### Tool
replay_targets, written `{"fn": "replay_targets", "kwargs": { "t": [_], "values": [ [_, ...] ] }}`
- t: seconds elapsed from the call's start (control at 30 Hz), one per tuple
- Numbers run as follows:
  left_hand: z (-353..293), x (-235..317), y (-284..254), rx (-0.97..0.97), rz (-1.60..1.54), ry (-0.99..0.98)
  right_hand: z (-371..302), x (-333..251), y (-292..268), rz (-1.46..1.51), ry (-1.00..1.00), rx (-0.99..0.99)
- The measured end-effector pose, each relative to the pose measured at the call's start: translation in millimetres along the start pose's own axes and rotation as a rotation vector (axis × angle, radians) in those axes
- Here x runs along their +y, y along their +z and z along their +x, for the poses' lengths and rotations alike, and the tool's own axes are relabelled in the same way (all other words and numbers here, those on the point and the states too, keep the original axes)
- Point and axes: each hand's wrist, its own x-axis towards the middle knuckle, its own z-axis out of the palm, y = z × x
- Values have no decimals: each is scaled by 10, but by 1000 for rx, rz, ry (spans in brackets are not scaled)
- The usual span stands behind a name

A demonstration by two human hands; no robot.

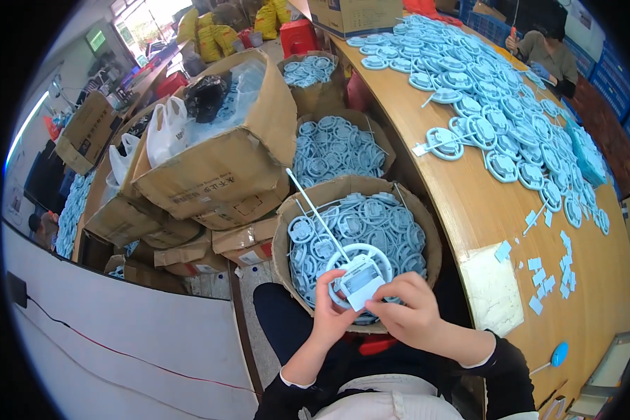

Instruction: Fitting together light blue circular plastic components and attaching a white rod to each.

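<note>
My left hand (323, 316) grips a pale blue plastic ring-shaped part (381, 260), which has a long thin stick (315, 210) slanting up to the left. In its middle sits a housing with a rectangular recess. At the recess's near end, the fingers of my right hand (414, 315) pinch a small pale rectangular plate (364, 296). Whether the plate is seated in the housing I cannot tell. Below my hands stands an open cardboard box (281, 260) full of similar ring parts (353, 222).
To the right, a wooden table (462, 220) bears a large heap of ring parts (483, 98), small loose plates (539, 276), a pale sheet (497, 297) and a blue disc on a stick (558, 354). Cardboard boxes (210, 182) stack at left. Another person (549, 56) sits across the table.
</note>
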Motion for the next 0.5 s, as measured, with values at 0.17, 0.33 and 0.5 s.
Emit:
{"fn": "replay_targets", "kwargs": {
  "t": [0.17, 0.33, 0.5],
  "values": [
    [-116, 178, 100, -17, 75, 113, -69, 93, 160, 24, -89, 151],
    [-146, 197, 75, 17, 27, 152, -92, 127, 208, 67, -108, 137],
    [-136, 144, 40, 111, 124, 128, -107, 207, 233, 99, -64, 109]
  ]
}}
